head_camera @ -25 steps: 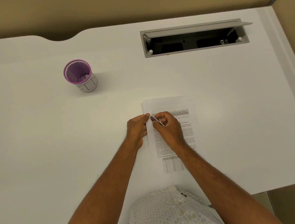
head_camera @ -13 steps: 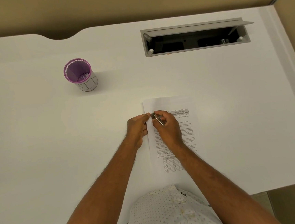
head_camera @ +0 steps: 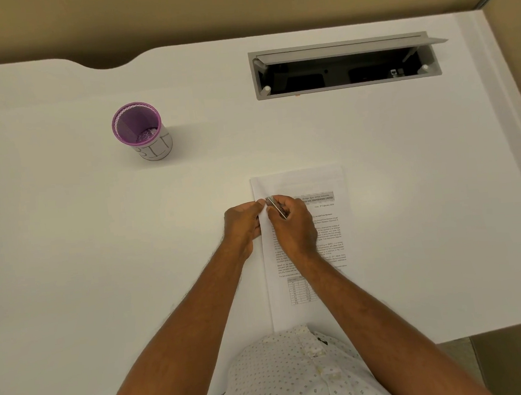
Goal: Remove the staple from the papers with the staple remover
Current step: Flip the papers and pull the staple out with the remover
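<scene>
Open desk all round the papers (head_camera: 299, 184)

I see only a purple cup (head_camera: 141, 130) far left and an open cable hatch (head_camera: 345, 65) far right as obstacles.

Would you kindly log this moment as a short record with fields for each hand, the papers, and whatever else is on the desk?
left hand: left hand rests on the papers' left edge, near the top corner
right hand: right hand holds the staple remover, tip aimed at the top left corner
papers: papers lie flat on the desk, printed side up
staple: too small to see
cup: purple cup, upright, far left
hatch: grey cable hatch, lid open
</scene>
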`<state>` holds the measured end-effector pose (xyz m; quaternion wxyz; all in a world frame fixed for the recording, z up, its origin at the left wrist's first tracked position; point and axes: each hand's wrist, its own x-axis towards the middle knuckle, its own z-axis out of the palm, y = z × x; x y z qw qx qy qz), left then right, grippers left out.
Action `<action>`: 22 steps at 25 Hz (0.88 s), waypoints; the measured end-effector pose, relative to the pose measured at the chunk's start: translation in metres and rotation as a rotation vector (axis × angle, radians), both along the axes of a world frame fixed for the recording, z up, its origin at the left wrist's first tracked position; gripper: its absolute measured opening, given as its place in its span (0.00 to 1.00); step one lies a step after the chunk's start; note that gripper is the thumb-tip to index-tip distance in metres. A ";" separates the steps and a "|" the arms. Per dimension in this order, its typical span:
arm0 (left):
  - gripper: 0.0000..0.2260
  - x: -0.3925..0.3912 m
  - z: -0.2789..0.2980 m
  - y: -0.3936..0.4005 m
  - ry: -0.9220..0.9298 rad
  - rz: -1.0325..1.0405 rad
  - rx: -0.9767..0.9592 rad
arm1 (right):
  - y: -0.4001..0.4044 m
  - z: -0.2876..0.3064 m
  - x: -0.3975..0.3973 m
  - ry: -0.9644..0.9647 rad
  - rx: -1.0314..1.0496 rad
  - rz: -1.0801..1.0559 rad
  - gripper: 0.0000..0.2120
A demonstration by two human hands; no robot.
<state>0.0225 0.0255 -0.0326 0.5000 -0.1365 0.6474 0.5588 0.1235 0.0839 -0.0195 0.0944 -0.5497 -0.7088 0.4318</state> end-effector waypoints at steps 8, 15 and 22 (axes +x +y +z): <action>0.14 0.002 0.003 0.000 0.011 0.008 -0.023 | 0.000 0.000 -0.004 -0.032 0.025 -0.016 0.16; 0.13 0.004 0.012 0.001 0.002 0.031 -0.011 | 0.009 0.003 0.003 0.205 -0.296 -0.165 0.17; 0.11 0.005 0.022 0.004 0.342 -0.143 -0.116 | 0.029 0.012 0.014 0.332 -0.530 -0.264 0.16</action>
